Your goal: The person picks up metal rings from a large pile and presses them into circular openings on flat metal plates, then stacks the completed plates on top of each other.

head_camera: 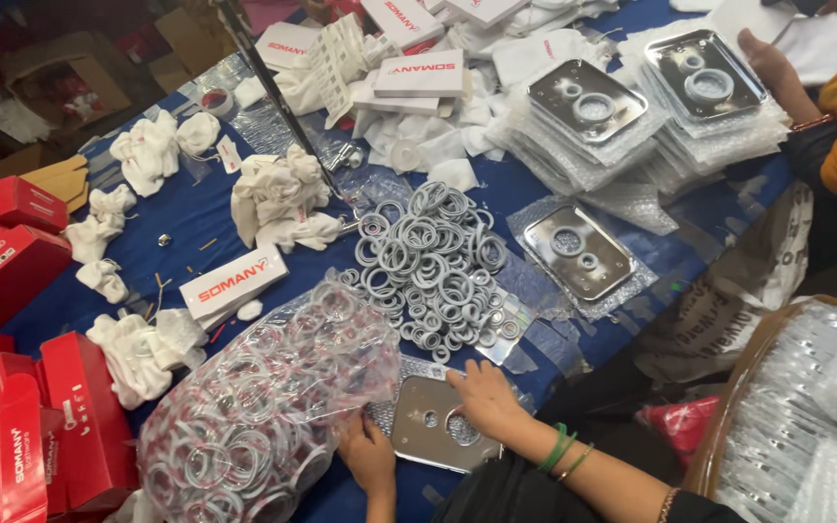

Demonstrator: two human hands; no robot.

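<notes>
Blue-covered bench [196, 218], crowded. Chrome plate [433, 426] lies flat at near edge, long axis left-right. Right hand [484, 395] presses open-palmed on its right end; left hand [368, 453] grips left edge.

My blue-covered work table [201, 208] carries a central heap of grey rubber rings [433, 261], a clear plastic bag of rings [263, 412], white cloth bundles [278, 194], white cartons [232, 283], red cardboard boxes [12, 232] and bubble-wrapped chrome plates [578, 252].
</notes>
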